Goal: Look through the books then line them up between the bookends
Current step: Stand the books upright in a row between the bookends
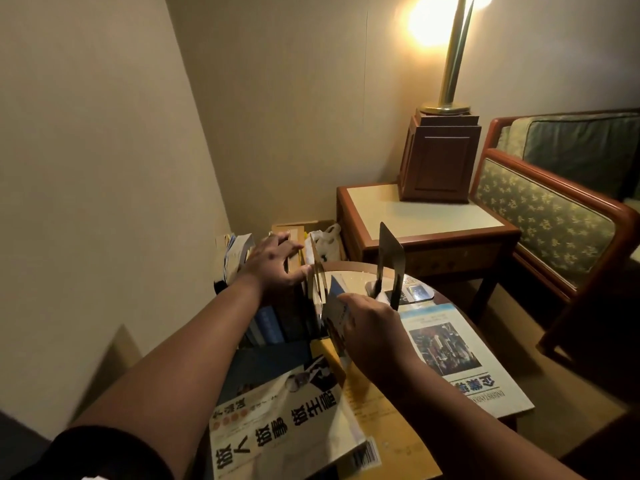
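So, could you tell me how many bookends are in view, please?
2. The left bookend stands at the table edge by the left hand; the right bookend stands further right, beyond the right hand. None seems hidden.

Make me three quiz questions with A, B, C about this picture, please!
1. Where is the left hand?
A on the standing books
B on the floor
C in a pocket

2. What colour is the sofa cushion?
A pink
B black
C green

3. The right hand is:
A empty
B holding a book
C a fist

Answers:
1 A, its fingers curl over the tops of the standing books.
2 C, the padding looks green inside the reddish wood frame.
3 B, its fingers pinch a tilted book.
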Demonstrator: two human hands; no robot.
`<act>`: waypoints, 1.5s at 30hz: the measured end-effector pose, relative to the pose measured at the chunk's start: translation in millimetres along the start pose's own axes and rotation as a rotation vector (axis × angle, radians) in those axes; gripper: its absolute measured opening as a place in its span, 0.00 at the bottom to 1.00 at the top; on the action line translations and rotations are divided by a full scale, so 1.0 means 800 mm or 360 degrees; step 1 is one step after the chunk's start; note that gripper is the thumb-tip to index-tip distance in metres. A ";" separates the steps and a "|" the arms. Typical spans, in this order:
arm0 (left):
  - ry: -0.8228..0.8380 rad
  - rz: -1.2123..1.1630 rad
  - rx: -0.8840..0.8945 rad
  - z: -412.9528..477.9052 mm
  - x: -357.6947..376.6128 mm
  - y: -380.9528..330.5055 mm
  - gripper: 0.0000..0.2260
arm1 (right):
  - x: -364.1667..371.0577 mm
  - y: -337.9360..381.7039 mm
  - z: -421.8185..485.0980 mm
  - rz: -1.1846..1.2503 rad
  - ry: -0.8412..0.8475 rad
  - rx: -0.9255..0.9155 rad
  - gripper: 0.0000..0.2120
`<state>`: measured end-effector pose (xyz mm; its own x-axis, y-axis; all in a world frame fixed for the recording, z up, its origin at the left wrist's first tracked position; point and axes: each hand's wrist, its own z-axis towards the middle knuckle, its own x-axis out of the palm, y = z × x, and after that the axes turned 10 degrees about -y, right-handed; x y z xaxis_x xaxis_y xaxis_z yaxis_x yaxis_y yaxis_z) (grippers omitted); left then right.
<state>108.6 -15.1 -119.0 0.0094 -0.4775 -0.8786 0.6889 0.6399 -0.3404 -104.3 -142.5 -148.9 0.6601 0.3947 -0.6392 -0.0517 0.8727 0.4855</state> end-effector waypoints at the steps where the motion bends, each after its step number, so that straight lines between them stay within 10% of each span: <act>1: -0.0001 -0.0001 0.0002 0.000 0.000 0.000 0.41 | 0.001 0.000 -0.001 0.0010 -0.0017 0.0023 0.16; 14: -0.0022 -0.0038 0.0011 0.002 0.005 0.004 0.32 | 0.054 -0.008 0.022 -0.0042 0.0050 -0.0033 0.07; 30: -0.0037 -0.0056 0.0040 0.002 0.005 0.006 0.33 | 0.086 -0.018 0.018 0.0156 0.0034 0.0252 0.29; 45: -0.0068 -0.0065 0.0036 0.002 0.012 0.013 0.32 | 0.131 -0.040 0.007 0.0189 -0.0169 -0.0067 0.29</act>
<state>117.1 -13.8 -130.8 0.0113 -0.5287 -0.8488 0.7055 0.6058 -0.3679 -28.9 -130.8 -228.0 0.7228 0.4651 -0.5112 -0.1637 0.8339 0.5271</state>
